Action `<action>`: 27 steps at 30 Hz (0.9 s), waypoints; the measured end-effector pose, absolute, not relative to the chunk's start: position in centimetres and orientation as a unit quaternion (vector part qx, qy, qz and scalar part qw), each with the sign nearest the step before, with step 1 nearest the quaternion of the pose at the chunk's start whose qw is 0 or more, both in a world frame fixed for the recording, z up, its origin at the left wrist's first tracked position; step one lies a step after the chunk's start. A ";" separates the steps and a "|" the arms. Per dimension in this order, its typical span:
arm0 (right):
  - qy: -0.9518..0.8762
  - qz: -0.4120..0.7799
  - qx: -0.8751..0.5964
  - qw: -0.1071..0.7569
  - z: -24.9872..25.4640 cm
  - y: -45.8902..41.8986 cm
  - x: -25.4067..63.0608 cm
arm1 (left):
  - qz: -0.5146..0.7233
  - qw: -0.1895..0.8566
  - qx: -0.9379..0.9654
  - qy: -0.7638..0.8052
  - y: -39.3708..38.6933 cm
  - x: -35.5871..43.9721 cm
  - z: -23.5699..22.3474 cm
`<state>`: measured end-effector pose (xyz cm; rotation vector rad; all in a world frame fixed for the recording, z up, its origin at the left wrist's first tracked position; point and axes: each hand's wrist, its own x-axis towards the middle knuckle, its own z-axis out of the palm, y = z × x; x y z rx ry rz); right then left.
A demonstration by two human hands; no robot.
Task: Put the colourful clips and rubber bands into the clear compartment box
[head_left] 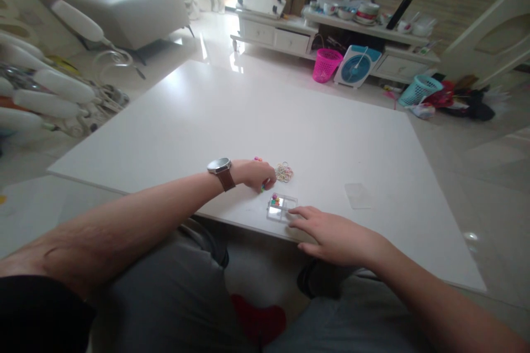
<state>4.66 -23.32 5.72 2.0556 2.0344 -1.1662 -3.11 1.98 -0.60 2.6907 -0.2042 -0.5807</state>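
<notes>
My left hand [261,175], with a watch [219,165] on its wrist, reaches down to the white table. Its fingers are curled together around small bright pieces [263,188] that look like beads, partly hidden by the fingers. More pink and orange pieces [258,159] lie just behind the hand. To its right is a loose pile of pale rings [284,172], like small elastic bands. A clear compartment box [275,217] lies near the table edge, with several coloured pieces in its far left compartment. My right hand [321,231] is open, fingers spread, fingertips at the box's right side.
A flat clear plastic lid [358,196] lies on the table [248,110] to the right. Below the near table edge are my legs and a red thing [260,317]. Beyond the table stand a pink basket [326,65], a blue fan [356,66] and a low cabinet [273,38].
</notes>
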 end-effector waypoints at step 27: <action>0.662 -0.379 0.647 0.011 5.9 -23.5 4.4 | -0.117 0.240 0.946 -0.183 -1.2 -1.5 0.5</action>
